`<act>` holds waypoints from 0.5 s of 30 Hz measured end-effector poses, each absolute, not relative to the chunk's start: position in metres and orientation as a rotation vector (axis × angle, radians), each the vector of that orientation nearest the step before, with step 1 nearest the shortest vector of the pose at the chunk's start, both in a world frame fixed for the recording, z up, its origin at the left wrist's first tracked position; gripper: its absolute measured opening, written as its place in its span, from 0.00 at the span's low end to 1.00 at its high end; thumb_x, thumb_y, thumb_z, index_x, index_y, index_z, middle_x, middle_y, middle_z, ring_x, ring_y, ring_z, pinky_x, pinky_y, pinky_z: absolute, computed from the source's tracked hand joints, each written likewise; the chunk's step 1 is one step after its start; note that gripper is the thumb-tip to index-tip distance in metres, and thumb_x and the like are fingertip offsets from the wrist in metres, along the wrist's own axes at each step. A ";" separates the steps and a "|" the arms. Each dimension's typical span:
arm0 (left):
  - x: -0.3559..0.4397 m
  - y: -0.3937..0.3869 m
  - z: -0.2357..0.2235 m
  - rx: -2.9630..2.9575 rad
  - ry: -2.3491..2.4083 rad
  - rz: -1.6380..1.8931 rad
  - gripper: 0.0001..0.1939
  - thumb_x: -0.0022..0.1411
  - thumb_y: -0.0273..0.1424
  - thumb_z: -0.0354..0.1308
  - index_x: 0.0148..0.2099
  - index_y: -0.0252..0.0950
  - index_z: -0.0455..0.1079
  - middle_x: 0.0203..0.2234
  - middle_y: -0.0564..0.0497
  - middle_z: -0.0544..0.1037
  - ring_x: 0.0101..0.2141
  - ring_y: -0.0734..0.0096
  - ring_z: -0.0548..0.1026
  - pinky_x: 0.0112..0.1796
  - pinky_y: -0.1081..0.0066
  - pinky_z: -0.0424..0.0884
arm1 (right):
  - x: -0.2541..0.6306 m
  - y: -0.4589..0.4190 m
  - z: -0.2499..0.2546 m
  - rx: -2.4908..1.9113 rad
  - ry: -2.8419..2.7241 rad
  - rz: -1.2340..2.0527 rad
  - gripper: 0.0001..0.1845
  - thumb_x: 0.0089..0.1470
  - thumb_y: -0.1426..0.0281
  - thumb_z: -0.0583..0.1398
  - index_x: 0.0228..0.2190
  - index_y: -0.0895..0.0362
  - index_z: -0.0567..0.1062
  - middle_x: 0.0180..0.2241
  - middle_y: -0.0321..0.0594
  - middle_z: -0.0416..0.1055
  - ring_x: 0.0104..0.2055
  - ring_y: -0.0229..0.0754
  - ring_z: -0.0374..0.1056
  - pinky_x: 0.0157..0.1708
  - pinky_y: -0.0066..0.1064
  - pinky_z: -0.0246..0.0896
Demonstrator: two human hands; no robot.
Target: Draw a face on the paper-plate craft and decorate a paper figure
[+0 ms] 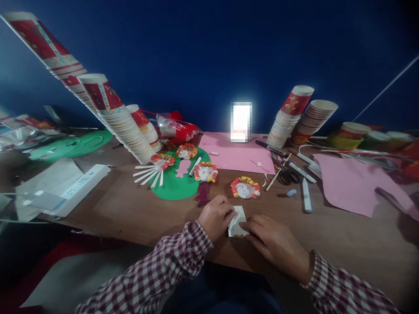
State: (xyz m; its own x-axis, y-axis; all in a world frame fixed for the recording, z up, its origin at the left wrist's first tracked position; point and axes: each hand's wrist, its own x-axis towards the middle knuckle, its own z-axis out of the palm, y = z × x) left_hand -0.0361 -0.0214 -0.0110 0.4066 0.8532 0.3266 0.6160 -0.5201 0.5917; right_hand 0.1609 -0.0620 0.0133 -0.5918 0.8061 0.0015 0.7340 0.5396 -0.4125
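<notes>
Your left checkered sleeve [153, 264] and right checkered sleeve [340, 281] lay nearest the camera, and both ran up to hands close together but apart, with a small white paper piece [240, 213] between them. Your left hand [213, 220] had its fingertips at the paper's left side, and your right hand [279, 244] had its fingers at the lower right. Whether they pinched the sheet or only pressed on it, you could not have told from this view.

The paper was small and light, so uneven pressure from the two sides could have creased or skewed it. It sat close to the near edge of the wooden table [131, 203], where a slip toward you could have sent it off. A push forward could have nudged the red-and-yellow-rimmed face craft [245, 190] just beyond, or the dark red paper cutout [203, 193] beside your left hand.

The piece looked pale and roughly rectangular, with a straight top edge and dark curved marks or shadows across its middle. Your fingers hid part of both sides, and blur kept its finer detail unclear.
</notes>
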 end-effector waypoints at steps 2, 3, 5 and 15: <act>-0.036 -0.021 -0.012 2.290 1.259 0.873 0.04 0.59 0.27 0.57 0.32 0.34 0.72 0.29 0.50 0.69 0.31 0.72 0.69 0.34 0.73 0.66 | 0.161 -0.062 0.012 -1.304 -2.578 0.559 0.13 0.57 0.72 0.54 0.45 0.52 0.70 0.37 0.41 0.69 0.41 0.44 0.65 0.39 0.34 0.61; -0.036 -0.021 -0.012 2.292 1.256 0.878 0.04 0.59 0.27 0.57 0.32 0.34 0.72 0.29 0.50 0.69 0.32 0.73 0.69 0.34 0.73 0.66 | 0.161 -0.062 0.012 -1.305 -2.573 0.559 0.13 0.57 0.72 0.54 0.45 0.52 0.70 0.37 0.41 0.69 0.41 0.44 0.65 0.39 0.34 0.61; -0.035 -0.021 -0.013 2.295 1.253 0.885 0.04 0.59 0.27 0.57 0.32 0.34 0.72 0.29 0.50 0.69 0.32 0.73 0.69 0.34 0.73 0.66 | 0.162 -0.062 0.011 -1.307 -2.562 0.566 0.14 0.57 0.72 0.54 0.45 0.52 0.70 0.37 0.41 0.69 0.41 0.44 0.65 0.39 0.34 0.61; -0.035 -0.023 -0.015 2.307 1.250 0.895 0.05 0.59 0.27 0.56 0.32 0.34 0.72 0.30 0.50 0.69 0.32 0.72 0.69 0.34 0.73 0.66 | 0.163 -0.060 0.017 -1.292 -2.508 0.620 0.14 0.60 0.66 0.53 0.48 0.52 0.68 0.37 0.40 0.69 0.39 0.42 0.66 0.36 0.31 0.60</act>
